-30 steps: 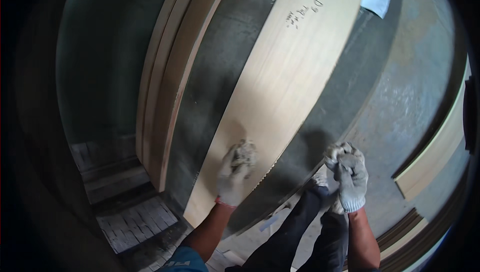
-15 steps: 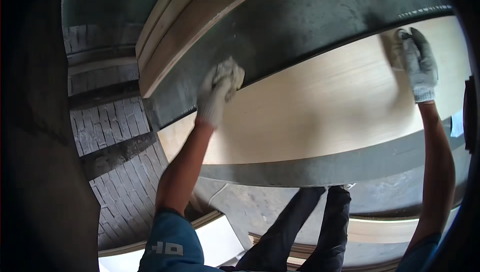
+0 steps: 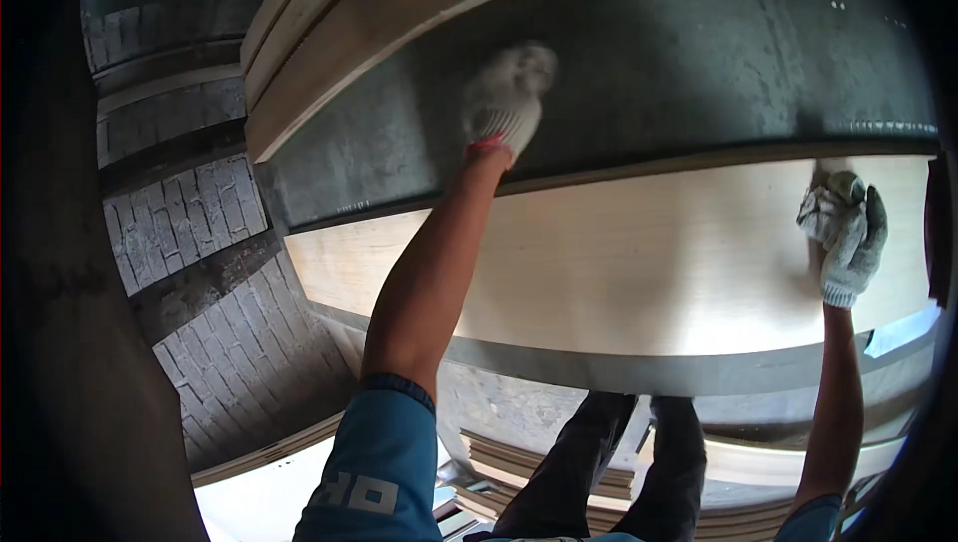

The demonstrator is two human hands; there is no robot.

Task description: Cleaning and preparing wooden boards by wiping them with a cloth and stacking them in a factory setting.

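My left hand [image 3: 507, 98], in a pale knit glove with a red cuff edge, is over the dark metal plate [image 3: 639, 63]. Its fingers look curled around a pale wad, but motion blurs it too much to name. My right hand [image 3: 850, 238], gloved in grey-white knit, is closed on a crumpled greyish rag [image 3: 824, 211] at the right end of the pale wooden board [image 3: 599, 272]. That long board lies along the near side of the dark plate, with my left forearm crossing above it.
Long wooden boards [image 3: 329, 48] rise along the plate's far side. A grey ledge [image 3: 619, 370] runs along the board's near edge. Brick-patterned surfaces [image 3: 235, 342] lie to the left, beside a dark upright [image 3: 60, 292]. Stacked sheets [image 3: 549, 467] are near my legs.
My left hand has moved from the board's far edge farther out over the dark plate. My right hand has come nearer, still on the board. The whole view has shifted as well.
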